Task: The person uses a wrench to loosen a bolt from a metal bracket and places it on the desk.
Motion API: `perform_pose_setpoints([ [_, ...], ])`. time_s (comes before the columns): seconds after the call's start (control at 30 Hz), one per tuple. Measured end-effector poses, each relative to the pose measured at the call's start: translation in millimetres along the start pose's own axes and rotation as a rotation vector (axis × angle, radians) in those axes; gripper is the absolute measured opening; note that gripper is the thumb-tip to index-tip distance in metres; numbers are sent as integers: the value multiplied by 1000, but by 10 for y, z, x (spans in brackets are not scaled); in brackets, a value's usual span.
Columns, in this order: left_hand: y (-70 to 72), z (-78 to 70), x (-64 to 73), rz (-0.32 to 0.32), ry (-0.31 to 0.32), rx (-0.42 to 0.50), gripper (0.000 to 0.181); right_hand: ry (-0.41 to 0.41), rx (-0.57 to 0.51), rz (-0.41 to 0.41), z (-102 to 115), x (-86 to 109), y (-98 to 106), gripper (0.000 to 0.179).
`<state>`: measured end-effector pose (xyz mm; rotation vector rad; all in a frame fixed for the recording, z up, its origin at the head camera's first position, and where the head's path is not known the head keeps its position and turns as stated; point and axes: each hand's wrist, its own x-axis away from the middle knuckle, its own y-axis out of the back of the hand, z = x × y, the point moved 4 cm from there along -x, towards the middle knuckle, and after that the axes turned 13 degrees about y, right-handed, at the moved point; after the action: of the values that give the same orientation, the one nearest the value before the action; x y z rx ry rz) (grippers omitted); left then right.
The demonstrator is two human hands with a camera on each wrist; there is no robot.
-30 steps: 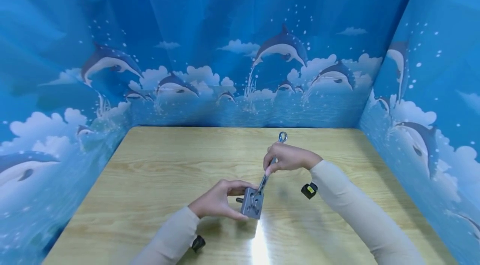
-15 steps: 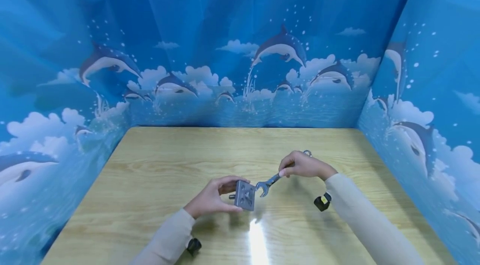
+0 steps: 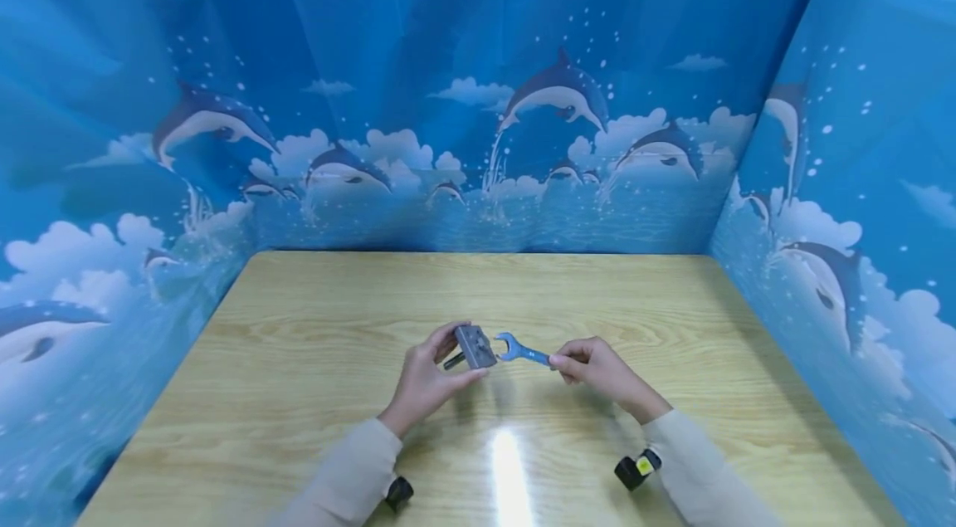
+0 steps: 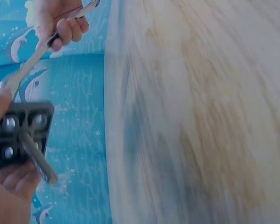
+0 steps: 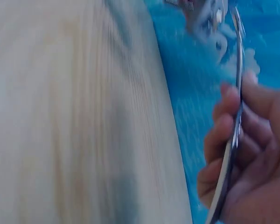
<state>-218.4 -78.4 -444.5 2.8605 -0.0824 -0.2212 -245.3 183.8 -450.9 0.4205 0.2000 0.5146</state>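
Since half a second ago, the plate has shifted away from the person and tipped, and the wrench has swung flatter, its open end facing the plate. On the left, the left hand (image 3: 427, 382) pinches the square plate (image 3: 475, 346) by opposite edges, thumb below, fingers above, holding it over the bench (image 3: 336, 344). It looks like grey metal, with ribs and round recesses, and a slim rod (image 4: 39, 161), seemingly threaded, juts from its underside. Just to the right is the smooth, shiny wrench (image 3: 532, 354); I cannot tell whether it touches. The right hand (image 3: 607, 379) grips its shank. The work looks like fitting wrench to plate; the next move seems to call for aligning the open end with the raised centre while keeping the plate steady.
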Motion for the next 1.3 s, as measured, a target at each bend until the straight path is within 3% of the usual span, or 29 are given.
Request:
perform_pose_setpoints([
  [0.2, -17, -58, -17, -203, -46, -64, 74, -116, -178, -167, 111, 15, -243, 42],
  [0.43, -36, -106, -45, -317, -110, -74, 76, -159, -405, -228, 239, -29, -514, 42],
  [0.7, -53, -142, -39, -358, -168, -90, 77, -217, -494, -226, 233, -58, -683, 39],
  [1.03, -37, -164, -10, -408, -239, -121, 77, -227, -585, -128, 264, -81, -783, 34],
  [1.3, -17, -174, -12, -399, -260, -120, 77, -236, -635, -111, 280, -88, -832, 33],
])
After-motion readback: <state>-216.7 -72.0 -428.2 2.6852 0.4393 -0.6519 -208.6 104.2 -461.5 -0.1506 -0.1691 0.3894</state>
